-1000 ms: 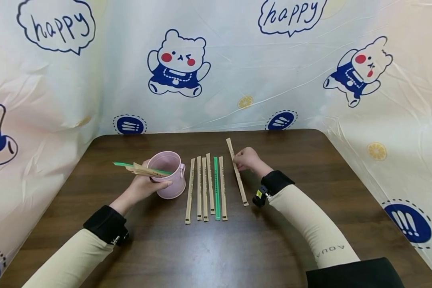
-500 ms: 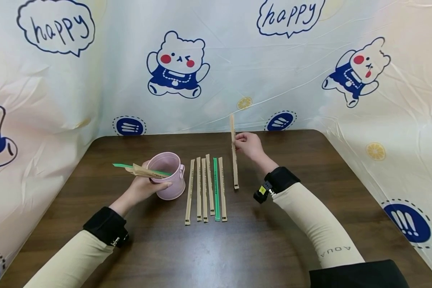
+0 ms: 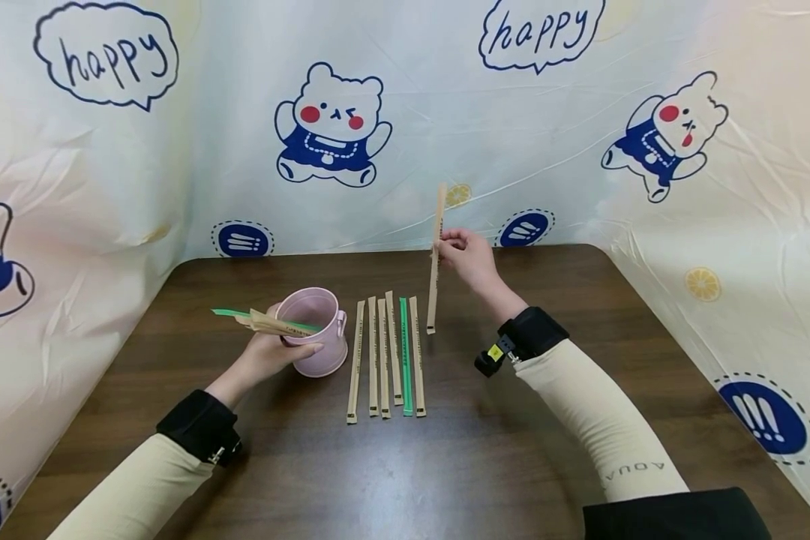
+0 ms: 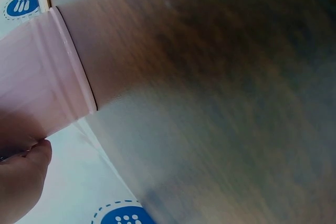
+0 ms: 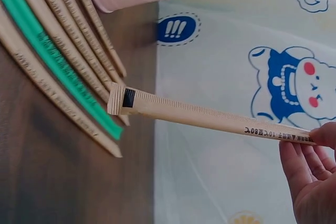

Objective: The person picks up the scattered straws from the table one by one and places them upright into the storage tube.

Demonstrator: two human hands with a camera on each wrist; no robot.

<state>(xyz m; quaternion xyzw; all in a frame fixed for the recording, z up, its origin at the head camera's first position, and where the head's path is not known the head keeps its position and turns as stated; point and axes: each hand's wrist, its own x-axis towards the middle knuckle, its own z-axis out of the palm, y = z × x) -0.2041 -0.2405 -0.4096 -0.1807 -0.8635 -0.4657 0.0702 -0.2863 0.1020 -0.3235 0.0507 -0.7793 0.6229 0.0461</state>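
The right hand (image 3: 471, 259) has a firm pinch grip on a straw (image 3: 434, 285), its long axis near upright, well apart from the bucket (image 3: 325, 361) to that hand's left. Between them, the straw row (image 3: 383, 360) lies flat on the tabletop (image 3: 310, 465). The left hand (image 3: 266, 360), nearer the bucket, curls round it, beneath a bundle (image 3: 277, 323) crossing the rim.
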